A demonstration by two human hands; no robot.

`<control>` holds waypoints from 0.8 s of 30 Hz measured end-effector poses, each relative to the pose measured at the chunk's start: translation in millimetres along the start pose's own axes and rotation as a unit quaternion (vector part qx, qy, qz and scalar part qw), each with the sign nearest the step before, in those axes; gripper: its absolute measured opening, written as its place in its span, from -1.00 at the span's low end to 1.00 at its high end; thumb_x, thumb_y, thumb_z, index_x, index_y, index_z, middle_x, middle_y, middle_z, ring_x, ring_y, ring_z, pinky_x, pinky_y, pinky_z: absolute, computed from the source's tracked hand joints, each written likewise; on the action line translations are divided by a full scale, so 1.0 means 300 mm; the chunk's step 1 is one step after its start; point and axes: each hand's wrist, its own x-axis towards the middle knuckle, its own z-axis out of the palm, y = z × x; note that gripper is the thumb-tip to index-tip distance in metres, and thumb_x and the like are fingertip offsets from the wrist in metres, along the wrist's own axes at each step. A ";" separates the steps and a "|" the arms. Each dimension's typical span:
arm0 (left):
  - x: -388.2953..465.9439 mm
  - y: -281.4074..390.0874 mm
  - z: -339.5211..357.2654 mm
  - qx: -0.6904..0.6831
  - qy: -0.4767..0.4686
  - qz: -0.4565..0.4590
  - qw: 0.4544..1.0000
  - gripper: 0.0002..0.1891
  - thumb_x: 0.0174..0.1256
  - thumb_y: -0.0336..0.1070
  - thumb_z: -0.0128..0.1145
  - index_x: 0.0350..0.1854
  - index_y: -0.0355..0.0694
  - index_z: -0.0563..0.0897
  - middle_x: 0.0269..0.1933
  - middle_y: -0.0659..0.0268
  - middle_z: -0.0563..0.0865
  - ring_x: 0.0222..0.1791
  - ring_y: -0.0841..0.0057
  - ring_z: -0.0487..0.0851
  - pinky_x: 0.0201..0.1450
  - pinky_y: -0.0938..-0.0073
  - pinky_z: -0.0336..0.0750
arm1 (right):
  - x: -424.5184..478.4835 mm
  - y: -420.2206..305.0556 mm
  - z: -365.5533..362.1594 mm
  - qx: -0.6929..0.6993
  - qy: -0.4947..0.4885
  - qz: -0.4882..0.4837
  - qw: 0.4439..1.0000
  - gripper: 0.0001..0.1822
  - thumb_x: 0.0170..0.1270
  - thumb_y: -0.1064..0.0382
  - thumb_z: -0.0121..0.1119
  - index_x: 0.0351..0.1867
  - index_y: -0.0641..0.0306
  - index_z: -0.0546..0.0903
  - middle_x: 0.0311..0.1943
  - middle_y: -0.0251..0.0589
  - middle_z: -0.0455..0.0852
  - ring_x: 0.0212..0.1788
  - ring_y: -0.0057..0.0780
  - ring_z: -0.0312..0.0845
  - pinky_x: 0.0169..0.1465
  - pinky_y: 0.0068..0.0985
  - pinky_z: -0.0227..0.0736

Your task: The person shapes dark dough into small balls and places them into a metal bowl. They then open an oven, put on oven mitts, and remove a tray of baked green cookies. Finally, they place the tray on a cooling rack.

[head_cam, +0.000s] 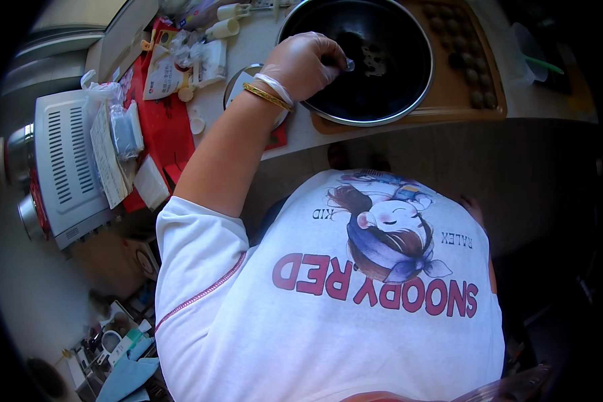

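Note:
My left hand (309, 65), in a clear plastic glove, reaches over a large black round pan (326, 108) with a silver rim. Its fingers are curled together, and a loose clear tip, apparently of the glove, sticks out past them. No other thing shows in the fingers. Small pale bits (373, 61) lie on the pan's dark bottom. The pan overlaps a brown board (462, 114), where rows of round dark balls (472, 76) sit on the right. My right hand (472, 208) seems to hang low beside my body, dim and mostly hidden by the shirt.
Left of the pan are a round metal-rimmed dish (235, 84), a printed flour bag (163, 75), a red bag (163, 125) and white plastic pieces (226, 28). Farther left stands a white vented appliance (65, 151). A clear container (530, 47) with a green-handled tool is at right.

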 end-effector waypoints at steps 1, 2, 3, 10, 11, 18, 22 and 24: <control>0.004 0.005 0.001 0.013 0.004 0.001 1.000 -0.80 0.16 -0.27 0.30 -0.18 -0.19 0.74 -0.09 0.21 0.70 -0.16 0.33 0.67 -0.08 0.45 0.57 | 0.005 0.025 -0.007 -0.007 0.011 0.001 1.000 -0.55 0.29 0.25 0.04 0.20 0.31 0.45 -0.28 -0.22 0.60 -0.35 -0.50 0.46 -0.27 -0.53 0.43; 0.006 0.012 0.002 0.027 0.009 0.001 1.000 -0.79 0.15 -0.31 0.31 -0.17 -0.20 0.73 -0.12 0.21 0.69 -0.19 0.34 0.66 -0.11 0.46 0.57 | 0.000 0.031 -0.007 -0.015 0.020 0.001 1.000 -0.56 0.29 0.25 0.04 0.20 0.31 0.45 -0.28 -0.22 0.60 -0.35 -0.51 0.46 -0.27 -0.53 0.43; 0.007 0.016 0.003 0.040 0.014 0.001 0.999 -0.79 0.14 -0.35 0.32 -0.16 -0.21 0.73 -0.14 0.22 0.68 -0.22 0.36 0.66 -0.13 0.48 0.58 | -0.005 0.036 -0.008 -0.024 0.030 0.002 0.999 -0.56 0.30 0.25 0.04 0.20 0.32 0.45 -0.28 -0.23 0.61 -0.35 -0.51 0.46 -0.27 -0.53 0.44; -0.041 -0.033 -0.010 -0.058 0.097 0.067 0.991 -0.80 0.18 -0.34 0.29 -0.15 -0.21 0.73 -0.14 0.21 0.68 -0.21 0.39 0.66 -0.16 0.51 0.57 | -0.008 0.044 -0.035 -0.069 0.034 0.005 0.997 -0.56 0.31 0.23 0.05 0.20 0.32 0.45 -0.27 -0.20 0.63 -0.32 -0.48 0.51 -0.23 -0.52 0.46; -0.066 -0.013 -0.057 -0.114 0.084 0.039 0.989 -0.80 0.19 -0.34 0.29 -0.15 -0.21 0.73 -0.15 0.21 0.69 -0.20 0.40 0.66 -0.16 0.52 0.57 | 0.000 0.053 -0.039 -0.066 0.031 0.006 0.997 -0.56 0.31 0.22 0.05 0.20 0.32 0.45 -0.26 -0.19 0.64 -0.31 -0.48 0.51 -0.22 -0.52 0.46; -0.239 -0.266 -0.130 -0.135 0.200 -0.106 0.965 -0.83 0.17 -0.37 0.25 -0.19 -0.22 0.74 -0.23 0.21 0.74 -0.29 0.48 0.71 -0.15 0.55 0.57 | 0.000 -0.002 -0.012 -0.114 0.039 -0.012 0.993 -0.56 0.31 0.23 0.05 0.19 0.34 0.46 -0.19 -0.16 0.65 -0.25 -0.45 0.53 -0.15 -0.50 0.46; -0.323 -0.424 -0.051 -0.055 0.206 -0.165 0.963 -0.82 0.14 -0.34 0.23 -0.21 -0.16 0.75 -0.25 0.20 0.74 -0.29 0.42 0.71 -0.16 0.51 0.56 | 0.025 -0.007 -0.020 -0.109 0.017 -0.014 0.994 -0.56 0.31 0.23 0.05 0.20 0.35 0.45 -0.17 -0.14 0.64 -0.22 -0.42 0.53 -0.12 -0.49 0.46; -0.351 -0.470 -0.017 -0.033 0.211 -0.180 0.960 -0.82 0.13 -0.32 0.22 -0.22 -0.14 0.75 -0.25 0.19 0.74 -0.29 0.39 0.71 -0.15 0.49 0.56 | 0.006 -0.057 -0.014 -0.102 0.013 -0.003 0.995 -0.56 0.31 0.24 0.05 0.20 0.35 0.44 -0.14 -0.13 0.63 -0.20 -0.42 0.53 -0.11 -0.48 0.47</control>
